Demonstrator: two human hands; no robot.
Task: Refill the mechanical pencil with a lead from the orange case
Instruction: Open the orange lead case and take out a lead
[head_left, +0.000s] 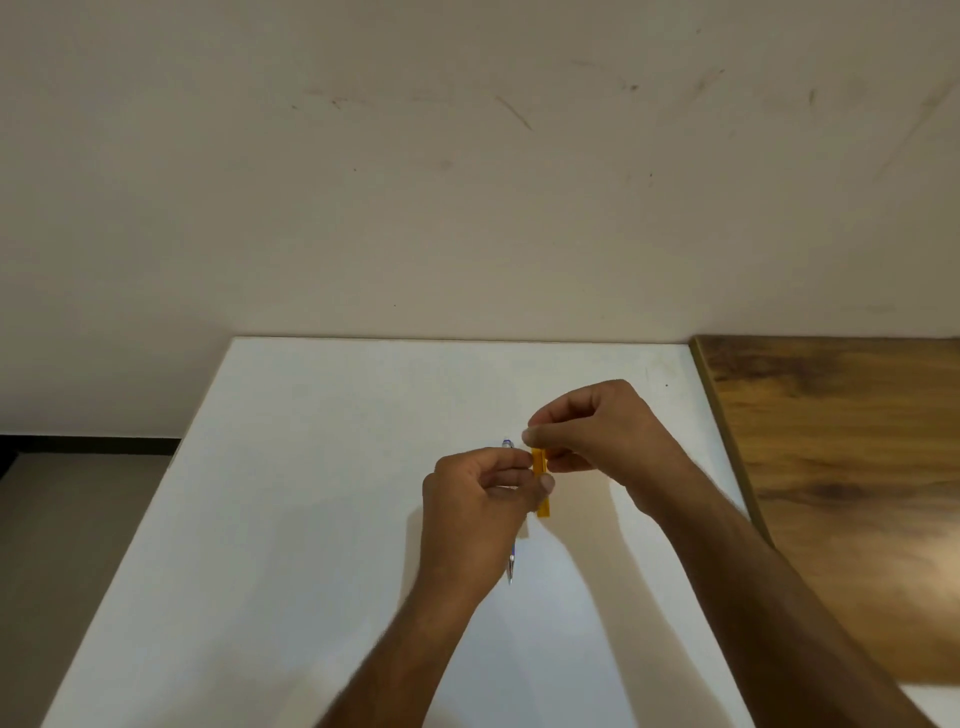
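Soft, warm, fairly dim light fills the frame. The white bench is the brightest area, with faint, diffuse shadows beneath the forearms in the lower centre. A warm glare patch shows on the wooden surface at the right edge. Wide-angle distortion bends the edges; detail is slightly soft throughout.

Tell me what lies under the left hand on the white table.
Under the left hand lies the mechanical pencil on the white table: its two ends show, its middle is covered. The orange case is pinched by both hands; right hand covers its top.
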